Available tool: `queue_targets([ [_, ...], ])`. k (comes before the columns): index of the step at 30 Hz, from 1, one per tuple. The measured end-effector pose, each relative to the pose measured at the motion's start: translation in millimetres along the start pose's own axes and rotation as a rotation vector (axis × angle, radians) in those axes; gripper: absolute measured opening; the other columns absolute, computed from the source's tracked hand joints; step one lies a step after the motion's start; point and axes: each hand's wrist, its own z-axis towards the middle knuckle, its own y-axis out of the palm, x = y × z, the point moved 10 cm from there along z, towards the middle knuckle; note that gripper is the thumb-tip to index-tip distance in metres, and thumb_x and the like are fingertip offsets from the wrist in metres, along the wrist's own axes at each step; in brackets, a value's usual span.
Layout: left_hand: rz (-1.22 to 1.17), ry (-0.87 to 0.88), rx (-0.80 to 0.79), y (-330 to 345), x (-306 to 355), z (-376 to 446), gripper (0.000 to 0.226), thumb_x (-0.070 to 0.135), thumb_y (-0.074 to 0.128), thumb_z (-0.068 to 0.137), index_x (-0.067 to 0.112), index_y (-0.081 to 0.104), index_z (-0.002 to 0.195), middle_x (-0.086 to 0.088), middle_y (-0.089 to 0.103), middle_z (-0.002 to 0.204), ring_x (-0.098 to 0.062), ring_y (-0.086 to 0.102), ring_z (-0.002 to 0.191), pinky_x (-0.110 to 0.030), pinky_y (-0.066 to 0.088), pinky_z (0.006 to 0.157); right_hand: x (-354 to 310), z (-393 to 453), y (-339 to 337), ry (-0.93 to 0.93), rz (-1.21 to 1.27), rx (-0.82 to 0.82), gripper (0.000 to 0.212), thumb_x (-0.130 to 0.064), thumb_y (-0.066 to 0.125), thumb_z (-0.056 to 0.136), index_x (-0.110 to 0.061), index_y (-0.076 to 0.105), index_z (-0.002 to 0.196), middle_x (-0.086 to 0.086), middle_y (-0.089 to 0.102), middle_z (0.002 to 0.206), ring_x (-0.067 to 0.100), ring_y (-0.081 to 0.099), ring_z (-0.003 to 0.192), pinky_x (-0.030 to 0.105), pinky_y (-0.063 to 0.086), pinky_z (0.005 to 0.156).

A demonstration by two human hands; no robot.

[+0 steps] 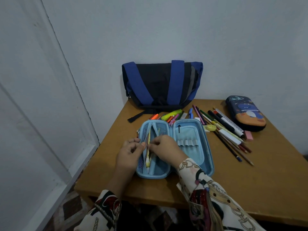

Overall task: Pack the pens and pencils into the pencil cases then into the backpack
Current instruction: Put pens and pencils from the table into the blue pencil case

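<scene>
Hands meet over a light blue pencil case (175, 147) lying spread open at the centre of the frame on a brown wooden surface (250, 180). The left hand (128, 155) pinches the edge of the mesh pocket on the case's left half, seemingly to hold that pocket open. The right hand (164, 150), fingers curled, pinches at a yellow pen (148, 152) lying lengthwise in the pocket, apparently tucking it in. The case's right half shows a row of elastic loops that look unfilled, with one dark pen clipped near its top edge.

Just above and to the right of the open case, a loose spread of pens and pencils (221, 130) fans across the surface, with highlighters, a ruler (233, 124) and a pink eraser (248, 135) among them, all within easy reach of the right hand. At the right edge, a second, dark blue pencil case (246, 112) with a cartoon print sits zipped shut. A blue and black backpack (160, 84) leans against the wall in the upper middle of the frame, closed, probably waiting for both cases. Most of the packing looks undone.
</scene>
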Motion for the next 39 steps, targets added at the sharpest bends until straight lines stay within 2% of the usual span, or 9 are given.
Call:
queue_targets([
  [4, 0.006, -0.003, 0.012, -1.0, -0.3, 0.5, 0.023, 0.010, 0.066, 0.089, 0.018, 0.070, 0.068, 0.005, 0.056, 0.103, -0.004, 0.057, 0.095, -0.022, 0.048, 0.082, -7.8, -9.2, 17.9, -0.032, -0.140, -0.246, 0.021, -0.022, 0.074, 0.080, -0.010, 0.063, 0.093, 0.003, 0.060, 0.081, 0.014, 0.056, 0.070, 0.024, 0.043, 0.057],
  [9, -0.007, -0.021, 0.016, -2.0, -4.8, 1.6, 0.021, 0.011, 0.067, 0.089, 0.017, 0.070, 0.069, 0.005, 0.056, 0.104, -0.011, 0.059, 0.098, -0.033, 0.051, 0.088, -19.4, -21.7, 22.4, -0.118, -0.226, -0.372, 0.033, -0.018, 0.079, 0.077, -0.013, 0.052, 0.095, -0.004, 0.050, 0.079, 0.009, 0.048, 0.067, 0.021, 0.037, 0.054],
  [12, -0.008, -0.006, 0.021, -2.4, -3.2, 1.5, 0.024, 0.009, 0.066, 0.089, 0.018, 0.069, 0.066, 0.005, 0.056, 0.102, -0.003, 0.058, 0.093, -0.028, 0.049, 0.085, -22.6, -24.0, 19.2, -0.178, -0.262, -0.315, 0.033, -0.020, 0.080, 0.077, -0.010, 0.055, 0.097, -0.003, 0.049, 0.081, 0.012, 0.049, 0.070, 0.023, 0.038, 0.056],
  [16, 0.006, 0.006, 0.013, -1.4, -0.4, 1.0, 0.024, 0.008, 0.065, 0.089, 0.016, 0.068, 0.067, 0.004, 0.055, 0.101, 0.003, 0.056, 0.089, -0.015, 0.044, 0.079, -25.4, -29.1, 15.2, -0.277, -0.348, -0.232, 0.043, -0.030, 0.072, 0.083, -0.009, 0.057, 0.118, 0.004, 0.049, 0.106, 0.019, 0.051, 0.095, 0.030, 0.044, 0.079],
  [19, 0.012, -0.001, 0.018, -1.3, -0.4, 1.3, 0.025, 0.008, 0.065, 0.090, 0.015, 0.066, 0.066, 0.004, 0.055, 0.100, 0.007, 0.056, 0.086, -0.010, 0.044, 0.076, -29.5, -36.6, 10.7, -0.388, -0.349, -0.152, 0.043, -0.033, 0.068, 0.083, -0.012, 0.056, 0.118, 0.002, 0.051, 0.105, 0.012, 0.048, 0.084, 0.020, 0.041, 0.066],
  [28, -0.017, 0.004, 0.039, -2.8, -0.5, 0.2, 0.023, 0.006, 0.067, 0.087, 0.011, 0.064, 0.065, 0.001, 0.056, 0.099, -0.004, 0.058, 0.092, -0.023, 0.046, 0.085, -21.3, -48.2, 6.0, -0.577, -0.333, 0.046, 0.021, -0.038, 0.065, 0.083, -0.019, 0.059, 0.076, -0.007, 0.048, 0.085, 0.004, 0.042, 0.079, 0.022, 0.039, 0.070],
  [31, -0.037, 0.013, 0.027, -2.0, -1.8, 0.5, 0.023, 0.004, 0.069, 0.086, 0.010, 0.064, 0.064, 0.001, 0.056, 0.097, -0.002, 0.059, 0.090, -0.025, 0.046, 0.085, -24.7, -51.5, 8.2, -0.613, -0.377, 0.068, 0.023, -0.038, 0.061, 0.083, -0.018, 0.053, 0.074, -0.005, 0.046, 0.083, 0.007, 0.041, 0.079, 0.023, 0.032, 0.073],
  [36, -0.031, 0.023, 0.012, -1.7, -2.0, 0.4, 0.025, 0.003, 0.068, 0.085, 0.014, 0.065, 0.063, 0.001, 0.057, 0.096, 0.003, 0.059, 0.088, -0.023, 0.045, 0.083, -29.9, -54.8, 10.5, -0.651, -0.381, 0.053, 0.022, -0.036, 0.057, 0.082, -0.020, 0.047, 0.071, -0.004, 0.055, 0.089, 0.012, 0.046, 0.082, 0.030, 0.040, 0.078],
  [39, -0.016, 0.040, -0.006, -0.5, -0.7, 1.0, 0.030, 0.002, 0.067, 0.086, 0.017, 0.063, 0.060, 0.000, 0.060, 0.094, 0.001, 0.060, 0.086, -0.024, 0.046, 0.081, -28.0, -54.9, 11.8, -0.645, -0.375, 0.031, 0.021, -0.034, 0.059, 0.082, -0.022, 0.047, 0.071, -0.007, 0.060, 0.082, 0.013, 0.048, 0.083, 0.029, 0.038, 0.080],
])
